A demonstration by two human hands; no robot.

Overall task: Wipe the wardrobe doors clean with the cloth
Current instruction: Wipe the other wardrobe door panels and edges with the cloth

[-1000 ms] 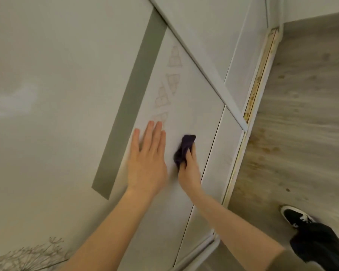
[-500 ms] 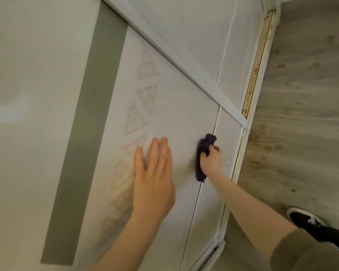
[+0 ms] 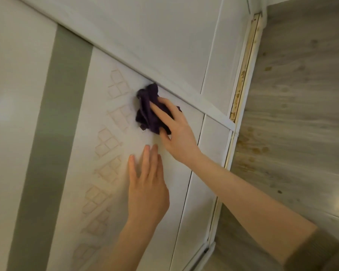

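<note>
- Our right hand [image 3: 176, 132] grips the bunched purple cloth [image 3: 147, 112] against the white wardrobe door [image 3: 100, 94], just under its rail.
- Our left hand [image 3: 147, 190] lies flat on the door below, fingers straight.

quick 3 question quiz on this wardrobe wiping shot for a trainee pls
1. True or false: the left hand lies flat, fingers straight, on the wardrobe door.
2. Which hand holds the cloth? A left, B right, C both.
3. Fill in: the cloth is dark ___.

Key: 1 true. 2 B, the right hand. 3 purple.
</note>
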